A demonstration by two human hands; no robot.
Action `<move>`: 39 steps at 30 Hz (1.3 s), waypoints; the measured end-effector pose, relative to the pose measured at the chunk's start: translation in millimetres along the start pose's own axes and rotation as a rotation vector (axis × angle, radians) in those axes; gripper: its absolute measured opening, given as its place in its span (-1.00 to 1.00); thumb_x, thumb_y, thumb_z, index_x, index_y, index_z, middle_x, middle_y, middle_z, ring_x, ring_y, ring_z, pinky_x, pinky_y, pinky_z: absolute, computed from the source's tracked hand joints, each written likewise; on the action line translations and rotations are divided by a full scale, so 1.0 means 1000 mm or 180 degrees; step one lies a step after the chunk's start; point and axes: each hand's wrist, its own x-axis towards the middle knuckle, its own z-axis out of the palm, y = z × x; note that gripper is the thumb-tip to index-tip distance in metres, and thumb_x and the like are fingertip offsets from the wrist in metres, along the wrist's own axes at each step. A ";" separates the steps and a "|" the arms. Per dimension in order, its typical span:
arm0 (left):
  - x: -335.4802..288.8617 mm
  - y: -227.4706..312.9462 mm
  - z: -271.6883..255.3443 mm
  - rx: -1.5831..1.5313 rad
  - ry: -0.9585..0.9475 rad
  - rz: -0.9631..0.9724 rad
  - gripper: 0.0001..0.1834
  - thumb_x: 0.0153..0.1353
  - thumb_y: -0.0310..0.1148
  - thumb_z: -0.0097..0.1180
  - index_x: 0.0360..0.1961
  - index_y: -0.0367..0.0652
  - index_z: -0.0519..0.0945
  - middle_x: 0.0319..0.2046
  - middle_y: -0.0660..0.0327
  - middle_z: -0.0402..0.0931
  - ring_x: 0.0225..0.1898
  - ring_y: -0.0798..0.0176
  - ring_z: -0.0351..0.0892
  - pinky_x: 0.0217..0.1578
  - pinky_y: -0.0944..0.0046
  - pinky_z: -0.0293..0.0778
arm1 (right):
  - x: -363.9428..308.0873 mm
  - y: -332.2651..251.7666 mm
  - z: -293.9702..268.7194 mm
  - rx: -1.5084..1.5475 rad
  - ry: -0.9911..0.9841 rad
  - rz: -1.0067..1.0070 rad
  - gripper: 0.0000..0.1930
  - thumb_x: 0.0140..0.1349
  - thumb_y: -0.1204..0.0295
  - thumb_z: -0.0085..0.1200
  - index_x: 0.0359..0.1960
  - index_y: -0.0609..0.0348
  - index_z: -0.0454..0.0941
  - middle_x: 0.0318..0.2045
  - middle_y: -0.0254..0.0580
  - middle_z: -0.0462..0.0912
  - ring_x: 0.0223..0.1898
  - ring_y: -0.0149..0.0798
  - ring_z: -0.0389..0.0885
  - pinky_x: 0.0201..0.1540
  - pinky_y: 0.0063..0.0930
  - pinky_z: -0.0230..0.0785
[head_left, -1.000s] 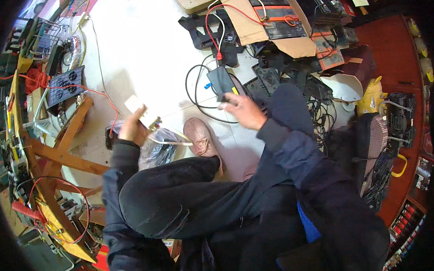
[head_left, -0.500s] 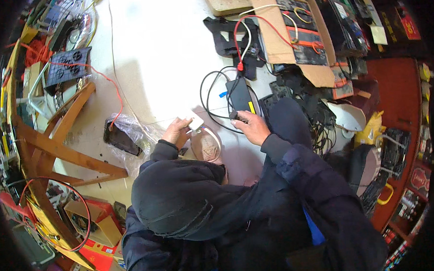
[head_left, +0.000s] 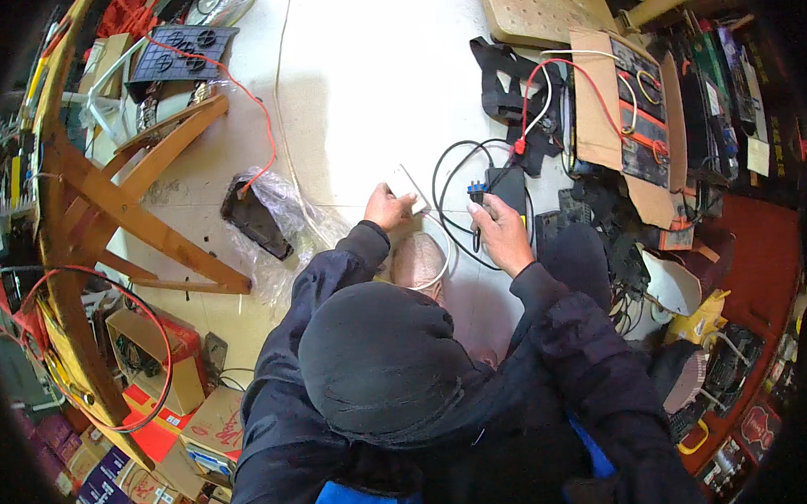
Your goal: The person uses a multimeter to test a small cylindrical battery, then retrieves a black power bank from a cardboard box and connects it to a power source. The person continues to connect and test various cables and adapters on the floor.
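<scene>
My left hand (head_left: 386,208) grips a white socket block (head_left: 410,189), thumb over its near end. A white cord (head_left: 449,250) loops from the block back toward my knees. To the right, my right hand (head_left: 505,235) pinches a black plug (head_left: 478,191) with a blue face, pointing away from me. Plug and block are apart, with a small gap between them. Behind the right hand lies a black power adapter (head_left: 509,186), partly hidden by it. Its black cable (head_left: 438,171) coils on the floor between my hands.
A cardboard box (head_left: 596,90) of black and orange batteries stands at right, its red connector (head_left: 519,145) near the adapter. A black strap harness (head_left: 504,81) lies beside it. At left are a wooden stand (head_left: 149,204) and a black tray (head_left: 256,218) on plastic film.
The whole view has shifted, so the scene sits further right and lower left. My right hand has turned the plug so its blue face shows. The left hand still holds the white block.
</scene>
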 end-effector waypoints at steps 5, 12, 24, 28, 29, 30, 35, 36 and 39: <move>0.006 -0.007 -0.028 -0.0499 -0.0434 0.0489 -0.20 0.35 -0.32 0.35 0.43 -0.46 0.18 -0.25 0.08 0.62 -0.34 0.28 0.65 -0.39 0.26 0.58 | 0.011 0.014 0.025 0.0309 -0.0361 0.0200 -0.59 0.44 0.39 0.17 0.19 0.42 0.46 -0.27 -0.15 0.70 -0.36 -0.37 0.67 -0.26 -0.48 0.54; -0.016 -0.011 -0.026 0.2469 0.0872 0.0422 0.00 0.24 0.00 0.38 0.51 -0.33 0.19 0.10 -0.37 0.60 0.14 -0.33 0.64 0.20 -0.07 0.52 | -0.005 0.039 0.021 -0.0466 -0.0670 0.0201 -0.26 0.36 0.41 0.22 0.50 0.43 0.20 0.33 0.28 0.51 0.25 0.00 0.63 0.19 -0.28 0.53; -0.219 0.044 -0.090 -0.0144 0.1191 0.1031 -0.38 0.43 -0.30 0.27 0.45 -0.16 0.38 -0.16 0.20 0.60 -0.19 0.35 0.65 -0.17 0.30 0.63 | -0.010 -0.063 -0.027 -0.0702 -0.1536 -0.0132 -0.72 0.33 0.46 0.19 -0.05 0.45 0.70 -0.38 -0.21 0.73 -0.39 -0.40 0.66 -0.29 -0.47 0.51; -0.331 0.151 -0.097 -0.0285 0.1319 0.1750 -0.51 0.46 -0.35 0.23 0.35 -0.21 0.47 -0.11 0.26 0.61 -0.11 0.43 0.62 -0.03 0.34 0.59 | -0.005 -0.178 -0.036 -0.0650 -0.1509 -0.1010 -0.76 0.36 0.42 0.18 -0.32 0.43 0.75 -0.49 -0.21 0.74 -0.43 -0.42 0.64 -0.30 -0.48 0.49; -0.363 0.173 -0.092 -0.0247 0.1295 0.1971 -0.54 0.46 -0.36 0.24 0.32 -0.22 0.50 -0.09 0.26 0.61 -0.10 0.43 0.62 -0.03 0.35 0.58 | -0.007 -0.207 -0.041 -0.0832 -0.1468 -0.1293 -0.74 0.37 0.42 0.18 -0.37 0.43 0.73 -0.51 -0.20 0.73 -0.45 -0.42 0.63 -0.33 -0.48 0.48; -0.394 0.193 -0.088 -0.0200 0.1244 0.2251 -0.57 0.45 -0.37 0.24 0.29 -0.24 0.54 -0.07 0.25 0.61 -0.09 0.43 0.61 -0.03 0.36 0.57 | -0.011 -0.233 -0.043 -0.1012 -0.1407 -0.1572 -0.72 0.38 0.41 0.18 -0.42 0.43 0.72 -0.54 -0.19 0.73 -0.47 -0.43 0.62 -0.35 -0.48 0.47; -0.516 0.259 -0.146 0.0863 0.3339 0.3261 -0.68 0.42 -0.30 0.16 0.02 -0.34 0.68 -0.21 0.18 0.70 -0.17 0.32 0.65 -0.09 0.29 0.56 | -0.042 -0.303 -0.053 -0.0596 -0.1563 -0.1623 -0.78 0.39 0.43 0.20 -0.33 0.39 0.72 -0.56 -0.19 0.70 -0.58 -0.49 0.57 -0.51 -0.59 0.39; -0.528 0.274 -0.184 0.0950 0.3863 0.3378 -0.67 0.40 -0.29 0.19 -0.01 -0.37 0.67 -0.18 0.17 0.70 -0.18 0.33 0.65 -0.10 0.31 0.54 | -0.049 -0.306 -0.055 -0.0534 -0.1593 -0.1604 -0.80 0.39 0.44 0.20 -0.30 0.39 0.72 -0.55 -0.20 0.70 -0.57 -0.49 0.58 -0.50 -0.59 0.41; -0.536 0.299 -0.304 0.1310 0.4878 0.2558 -0.19 0.20 -0.04 0.45 0.28 -0.43 0.45 0.06 -0.08 0.62 0.05 0.09 0.64 0.09 0.15 0.56 | -0.063 -0.303 -0.060 -0.0410 -0.1749 -0.1622 -0.83 0.38 0.47 0.20 -0.22 0.38 0.73 -0.52 -0.23 0.71 -0.54 -0.47 0.62 -0.46 -0.58 0.46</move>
